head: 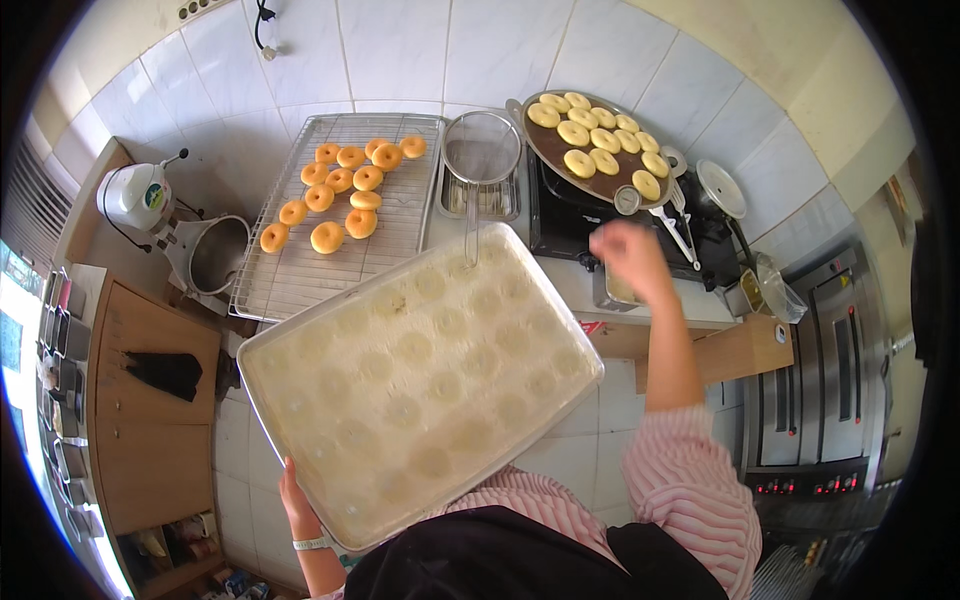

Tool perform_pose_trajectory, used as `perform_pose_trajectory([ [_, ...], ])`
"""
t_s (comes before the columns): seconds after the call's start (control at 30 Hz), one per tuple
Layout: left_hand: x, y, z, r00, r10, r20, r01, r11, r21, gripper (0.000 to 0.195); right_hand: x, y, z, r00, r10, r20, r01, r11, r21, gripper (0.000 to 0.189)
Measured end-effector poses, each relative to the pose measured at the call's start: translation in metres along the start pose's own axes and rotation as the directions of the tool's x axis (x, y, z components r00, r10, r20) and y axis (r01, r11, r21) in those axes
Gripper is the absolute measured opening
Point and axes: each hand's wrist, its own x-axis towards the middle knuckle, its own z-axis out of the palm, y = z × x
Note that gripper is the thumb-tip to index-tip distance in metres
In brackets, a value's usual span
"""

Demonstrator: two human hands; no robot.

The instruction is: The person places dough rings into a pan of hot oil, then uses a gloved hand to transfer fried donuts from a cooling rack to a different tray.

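My left hand (pixel 294 491), with a band on its wrist, grips the near left edge of a large rectangular baking tray (pixel 480 322). The tray is tilted in front of me; its light, floury surface bears rows of round marks and no dough. My right hand (pixel 631 259) is blurred, fingers curled, above a small metal container (pixel 615 291) at the counter's front edge; I cannot tell if it holds anything. Just beyond it, a wide pan of oil (pixel 551 154) holds several pale dough rings (pixel 604 140). A dial thermometer (pixel 627 199) sits at the pan's near rim.
Several golden doughnuts (pixel 328 237) lie on a wire rack (pixel 289 281) at the left. Between rack and black stove (pixel 555 225) stands a metal strainer (pixel 481 146). Tongs (pixel 679 236) rest right of the pan. A stand mixer (pixel 142 199) is far left, a deck oven (pixel 810 375) far right.
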Motion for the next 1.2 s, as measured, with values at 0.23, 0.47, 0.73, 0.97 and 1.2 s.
perform_pose_trajectory([
  [0.23, 0.006, -0.001, -0.001, 0.999, -0.012, 0.043, 0.012, 1.0, -0.004, 0.052, -0.127, 0.133, 0.083, 0.793, 0.602, 0.099, -0.505, 0.739, -0.447, 0.075],
  [0.47, 0.024, 0.002, -0.015, 0.99, -0.05, 0.13, 0.053, 0.998, -0.019, 0.056, -0.115, 0.172, 0.143, 0.792, 0.599, 0.116, -0.61, 0.781, 0.136, 0.084],
  [0.73, 0.044, 0.044, -0.029, 0.975, 0.014, 0.221, -0.028, 0.998, 0.06, 0.062, -0.163, 0.124, 0.144, 0.66, 0.751, -0.036, -0.749, 0.661, 0.048, 0.084],
  [0.97, 0.087, 0.078, -0.063, 0.889, -0.08, 0.45, 0.079, 0.997, 0.02, 0.065, -0.229, 0.063, 0.156, 0.581, 0.803, -0.132, -0.788, 0.596, 0.154, 0.079],
  [1.2, 0.155, 0.113, -0.075, 0.72, -0.229, 0.655, 0.191, 0.973, 0.131, 0.067, -0.333, -0.009, 0.193, 0.347, 0.906, -0.243, -0.854, 0.412, 0.318, 0.074],
])
